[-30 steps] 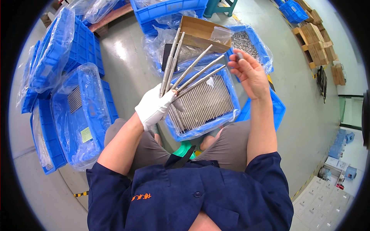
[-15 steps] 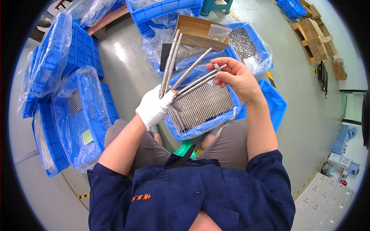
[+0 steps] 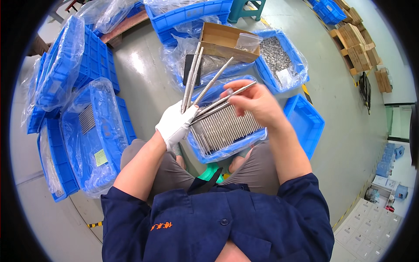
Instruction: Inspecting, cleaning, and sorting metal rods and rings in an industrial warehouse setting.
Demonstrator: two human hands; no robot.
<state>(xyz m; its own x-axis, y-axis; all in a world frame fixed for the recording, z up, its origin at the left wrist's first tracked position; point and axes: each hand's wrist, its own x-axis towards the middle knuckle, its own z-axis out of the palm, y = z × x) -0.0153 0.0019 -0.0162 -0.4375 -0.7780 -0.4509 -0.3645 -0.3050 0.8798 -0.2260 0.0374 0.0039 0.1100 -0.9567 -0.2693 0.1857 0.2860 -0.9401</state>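
My left hand [image 3: 175, 124], in a white glove, is closed around several long metal rods [image 3: 212, 81] that fan out upward and to the right. My bare right hand [image 3: 257, 104], slightly blurred, pinches a small shiny metal piece [image 3: 230, 91] beside one of the right-hand rods. Whether this piece sits around the rod or only touches it, I cannot tell. Beneath both hands stands a blue crate [image 3: 227, 154] lined with clear plastic, filled with a row of similar metal rods [image 3: 224, 132].
Beyond the rod crate, an open cardboard box [image 3: 227, 37] and a dark phone [image 3: 192, 70] rest on a plastic-lined crate. A crate of small metal parts [image 3: 275, 52] stands far right, a blue crate [image 3: 305, 124] nearer right. Stacked blue crates [image 3: 96, 56] line the left.
My right hand has moved left and slightly down with the small metal piece, back along the rod from its tip. The left hand keeps its hold on the rods.
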